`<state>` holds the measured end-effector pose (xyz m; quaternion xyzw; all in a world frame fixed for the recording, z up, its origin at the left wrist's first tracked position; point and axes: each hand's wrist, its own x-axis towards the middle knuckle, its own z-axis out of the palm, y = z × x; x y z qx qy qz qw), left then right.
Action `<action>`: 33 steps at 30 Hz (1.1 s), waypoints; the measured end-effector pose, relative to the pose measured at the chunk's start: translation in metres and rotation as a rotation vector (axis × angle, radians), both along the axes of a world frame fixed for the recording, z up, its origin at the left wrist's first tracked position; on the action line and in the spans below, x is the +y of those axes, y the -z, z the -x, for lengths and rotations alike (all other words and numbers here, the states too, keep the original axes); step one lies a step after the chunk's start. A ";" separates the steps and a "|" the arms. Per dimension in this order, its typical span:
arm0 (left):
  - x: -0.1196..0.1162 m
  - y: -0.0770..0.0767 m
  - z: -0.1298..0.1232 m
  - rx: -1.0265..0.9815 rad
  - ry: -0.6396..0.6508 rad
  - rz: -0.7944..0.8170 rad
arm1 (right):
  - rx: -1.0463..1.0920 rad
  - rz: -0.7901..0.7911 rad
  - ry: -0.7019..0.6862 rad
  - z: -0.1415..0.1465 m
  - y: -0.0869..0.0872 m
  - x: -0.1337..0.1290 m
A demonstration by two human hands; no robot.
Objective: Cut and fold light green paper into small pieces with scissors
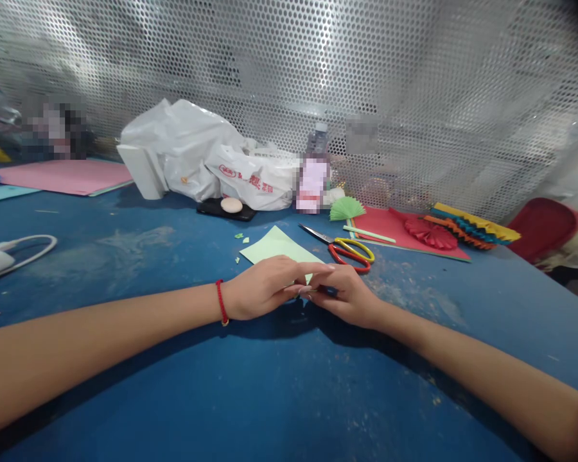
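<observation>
A light green sheet of paper [278, 244] lies at an angle just beyond my hands, its far corner pointing away from me. My left hand [264, 285], with a red braided cord on the wrist, reaches over the near part of the sheet. Meeting it from the other side, my right hand [344, 292] has bent fingers. The fingertips of both hands come together in a pinch at the paper's near corner, which they mostly hide. Scissors [334, 240] with red and yellow handles lie open just beyond my right hand.
Green paper scraps [245, 240] lie left of the sheet. Behind stand white plastic bags [183, 147], a bottle [313, 173] and a black phone [216, 208] with a pale round object on it. Right are a green paper fan [347, 208], red paper [376, 224] and pleated strips [476, 221].
</observation>
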<state>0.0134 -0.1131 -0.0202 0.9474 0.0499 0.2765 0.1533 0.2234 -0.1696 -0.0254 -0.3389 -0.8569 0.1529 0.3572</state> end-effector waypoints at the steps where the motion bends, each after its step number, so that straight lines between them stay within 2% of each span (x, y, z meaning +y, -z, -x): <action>1: 0.001 0.000 0.000 -0.006 0.004 -0.020 | 0.008 -0.016 0.004 0.000 0.001 0.000; 5: 0.002 0.001 0.000 -0.049 -0.010 -0.029 | 0.045 -0.021 -0.004 0.001 0.003 0.001; 9: 0.001 0.001 0.001 -0.094 -0.048 0.097 | 0.108 0.053 -0.007 0.002 0.003 0.002; 13: 0.001 0.000 0.001 -0.098 -0.030 0.237 | 0.117 0.057 -0.014 0.002 0.001 0.002; 17: 0.004 -0.003 0.000 -0.093 -0.059 0.375 | 0.022 -0.033 -0.008 0.002 0.001 0.001; 20: 0.006 -0.004 -0.001 -0.082 -0.082 0.537 | -0.061 -0.139 0.016 0.003 0.003 0.000; 27: 0.009 -0.003 -0.003 -0.051 0.043 0.875 | -0.019 -0.236 0.078 0.003 0.005 -0.003; 33: 0.009 -0.006 -0.003 0.000 0.123 0.908 | -0.009 -0.256 -0.004 0.002 0.005 -0.002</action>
